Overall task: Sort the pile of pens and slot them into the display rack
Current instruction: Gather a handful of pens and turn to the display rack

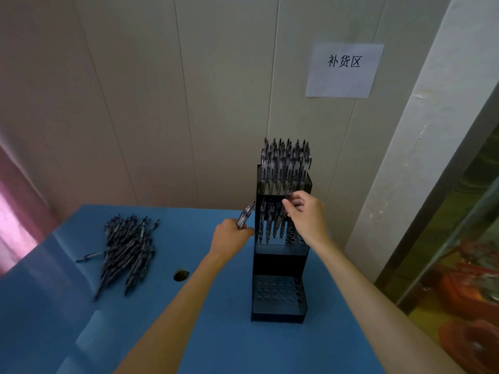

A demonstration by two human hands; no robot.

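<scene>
Pens (245, 215) in left hand (229, 238) grip, beside rack (280, 255).

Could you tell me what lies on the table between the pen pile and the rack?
Head view: only bare blue table with a hole between pile and rack.

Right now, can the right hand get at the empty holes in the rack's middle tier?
Probably yes. The right hand is already at the middle tier of the rack, pinching a pen there. Open holes show just below its fingers, to the right of the slotted pens, with nothing blocking them.
</scene>
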